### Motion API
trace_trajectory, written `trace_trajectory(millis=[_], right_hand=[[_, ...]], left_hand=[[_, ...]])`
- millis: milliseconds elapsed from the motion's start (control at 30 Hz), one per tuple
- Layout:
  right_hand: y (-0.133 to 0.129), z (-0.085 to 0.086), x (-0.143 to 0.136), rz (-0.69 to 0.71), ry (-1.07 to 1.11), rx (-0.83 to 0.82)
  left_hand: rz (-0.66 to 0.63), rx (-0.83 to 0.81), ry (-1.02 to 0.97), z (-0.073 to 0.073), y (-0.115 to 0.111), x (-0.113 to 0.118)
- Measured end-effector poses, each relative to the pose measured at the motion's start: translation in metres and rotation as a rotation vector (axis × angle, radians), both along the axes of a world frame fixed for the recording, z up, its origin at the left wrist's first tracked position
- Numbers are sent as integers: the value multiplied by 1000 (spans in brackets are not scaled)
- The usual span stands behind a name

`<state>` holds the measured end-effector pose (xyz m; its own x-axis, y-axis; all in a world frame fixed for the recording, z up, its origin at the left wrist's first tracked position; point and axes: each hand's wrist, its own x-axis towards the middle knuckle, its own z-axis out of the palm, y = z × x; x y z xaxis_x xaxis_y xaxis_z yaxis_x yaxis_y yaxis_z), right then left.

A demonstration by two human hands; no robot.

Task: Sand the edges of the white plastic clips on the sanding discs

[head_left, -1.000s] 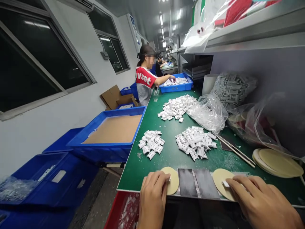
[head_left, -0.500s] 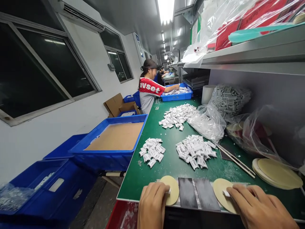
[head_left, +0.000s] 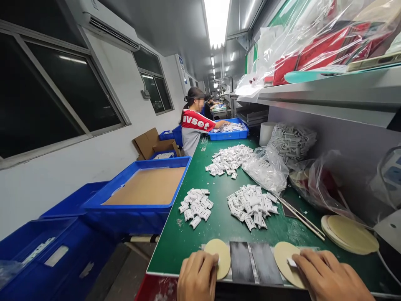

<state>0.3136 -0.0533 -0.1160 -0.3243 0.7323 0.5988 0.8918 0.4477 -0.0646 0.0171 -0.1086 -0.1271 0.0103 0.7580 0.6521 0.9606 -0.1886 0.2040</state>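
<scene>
My left hand is closed at the front edge of the green table, its fingertips pinching a small white piece against the left yellow disc. On the right yellow disc, my right hand pinches another white plastic piece between thumb and fingers. Two dark rectangular plates lie side by side between the discs. Beyond them sit a smaller pile of white pieces on the left and a larger pile on the right. Most of the left piece is hidden by my fingers.
Farther back are another white heap, a clear bag and a person reaching into a blue tray. Long thin sticks and stacked discs lie right. A blue bin stands left; a shelf overhangs.
The view has shifted slightly, so the table and piles appear lower and a little left. Both hands keep their places at the discs. The person's arm at the blue tray has moved slightly.
</scene>
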Motion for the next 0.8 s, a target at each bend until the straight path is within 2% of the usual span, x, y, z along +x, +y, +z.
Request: trace_trajectory(millis=[133, 233, 367, 467, 533, 567, 700, 800], right_hand=[[-12, 29, -17, -85, -169, -149], [-16, 38, -23, -90, -194, -214], [-26, 36, -23, -122, -115, -235], [-34, 34, -28, -94, -12, -182], [-35, 35, -37, -60, 69, -152], [-34, 35, -43, -40, 95, -156], [-20, 35, -66, 18, 107, -165], [-14, 30, -73, 21, 83, -119]], left_hand=[[61, -189, 52, 27, -3, 7], [27, -299, 7, 36, 0, 7], [16, -387, 33, 41, -5, 0], [-110, -360, 8, 46, -10, 0], [-220, -331, -9, 50, -7, 12], [-233, -327, -20, 51, -3, 20], [-199, -331, -16, 46, 20, 57], [-198, -300, 22, 38, 29, 67]])
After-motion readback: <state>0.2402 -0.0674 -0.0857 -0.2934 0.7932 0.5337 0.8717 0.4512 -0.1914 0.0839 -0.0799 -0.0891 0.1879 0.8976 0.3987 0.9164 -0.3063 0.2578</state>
